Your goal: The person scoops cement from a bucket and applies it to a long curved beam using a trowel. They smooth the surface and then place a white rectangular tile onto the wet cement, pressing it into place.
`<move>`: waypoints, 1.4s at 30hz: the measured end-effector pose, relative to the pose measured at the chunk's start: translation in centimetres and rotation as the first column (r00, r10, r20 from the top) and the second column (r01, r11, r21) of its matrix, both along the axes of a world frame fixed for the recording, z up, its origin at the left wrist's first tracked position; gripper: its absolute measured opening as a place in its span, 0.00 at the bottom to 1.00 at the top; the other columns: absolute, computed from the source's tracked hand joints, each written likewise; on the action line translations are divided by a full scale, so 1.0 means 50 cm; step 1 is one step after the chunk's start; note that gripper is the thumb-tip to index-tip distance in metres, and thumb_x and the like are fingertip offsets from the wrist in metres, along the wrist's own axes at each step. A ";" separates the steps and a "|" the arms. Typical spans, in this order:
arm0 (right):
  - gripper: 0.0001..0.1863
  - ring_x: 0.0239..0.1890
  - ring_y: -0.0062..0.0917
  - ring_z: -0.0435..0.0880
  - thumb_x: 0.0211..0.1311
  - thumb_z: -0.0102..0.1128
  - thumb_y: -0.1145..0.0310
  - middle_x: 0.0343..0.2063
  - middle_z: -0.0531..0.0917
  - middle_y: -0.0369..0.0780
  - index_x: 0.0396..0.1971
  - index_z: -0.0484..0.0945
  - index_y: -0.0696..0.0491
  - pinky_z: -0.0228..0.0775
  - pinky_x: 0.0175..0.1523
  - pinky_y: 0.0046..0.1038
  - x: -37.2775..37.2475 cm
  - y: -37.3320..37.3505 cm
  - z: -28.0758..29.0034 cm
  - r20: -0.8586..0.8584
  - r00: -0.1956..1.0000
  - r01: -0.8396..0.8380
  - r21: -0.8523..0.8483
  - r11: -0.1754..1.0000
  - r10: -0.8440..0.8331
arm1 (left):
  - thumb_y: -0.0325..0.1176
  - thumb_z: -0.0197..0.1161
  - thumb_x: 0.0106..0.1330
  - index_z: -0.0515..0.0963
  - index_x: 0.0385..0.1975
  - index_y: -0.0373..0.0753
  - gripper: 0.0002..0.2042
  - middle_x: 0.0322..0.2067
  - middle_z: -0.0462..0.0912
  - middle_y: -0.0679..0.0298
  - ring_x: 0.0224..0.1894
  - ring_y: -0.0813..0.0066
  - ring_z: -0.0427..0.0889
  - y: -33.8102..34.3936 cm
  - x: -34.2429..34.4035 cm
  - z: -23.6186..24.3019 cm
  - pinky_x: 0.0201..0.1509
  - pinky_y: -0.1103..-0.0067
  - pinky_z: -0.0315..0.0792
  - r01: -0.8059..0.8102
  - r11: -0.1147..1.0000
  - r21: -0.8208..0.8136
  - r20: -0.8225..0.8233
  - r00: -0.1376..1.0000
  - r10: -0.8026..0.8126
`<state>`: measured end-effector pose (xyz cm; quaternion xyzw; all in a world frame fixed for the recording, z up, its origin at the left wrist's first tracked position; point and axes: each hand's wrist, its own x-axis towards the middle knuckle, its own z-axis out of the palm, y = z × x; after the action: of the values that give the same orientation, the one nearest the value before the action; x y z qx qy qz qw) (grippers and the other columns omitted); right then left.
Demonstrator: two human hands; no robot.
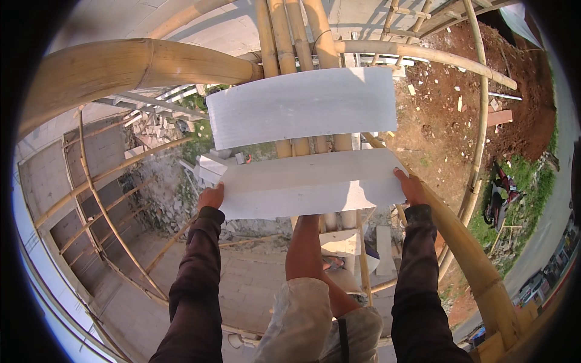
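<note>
A long pale-grey lightweight concrete block (284,184) spans the space between my two hands. My left hand (210,196) grips its left end, with the fingers partly hidden by the block. At the opposite end, my right hand (411,186) is closed on the edge, thumb over the top. Beyond it, a second block (302,107) of the same kind lies across upright-looking bamboo poles (298,36) laid side by side. A narrow gap separates the two blocks. A small white block piece (212,168) shows just past my left hand.
Thick bamboo poles cross close by, one at the upper left (145,63) and one at the right (478,272). Far below are rubble (160,130), reddish soil (436,127) and a red motorcycle (501,195). Block walls (45,172) with bamboo scaffolding stand left.
</note>
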<state>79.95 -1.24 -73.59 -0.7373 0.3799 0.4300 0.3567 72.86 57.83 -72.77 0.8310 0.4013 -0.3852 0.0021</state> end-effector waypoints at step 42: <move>0.51 0.63 0.53 0.63 0.43 0.70 0.43 0.60 0.66 0.54 0.71 0.62 0.43 0.51 0.65 0.58 -0.502 0.187 1.111 0.534 0.726 -0.216 -0.421 0.881 0.433 | 0.39 0.72 0.47 0.60 0.68 0.35 0.45 0.62 0.64 0.40 0.67 0.39 0.58 -0.426 0.319 1.091 0.73 0.49 0.48 0.809 -0.527 -0.259 0.604 -0.290 -0.743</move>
<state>54.86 8.12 -18.06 -0.9404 0.1723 0.1534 0.2496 88.80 36.55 -18.23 0.7417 -0.6060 -0.2874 0.0001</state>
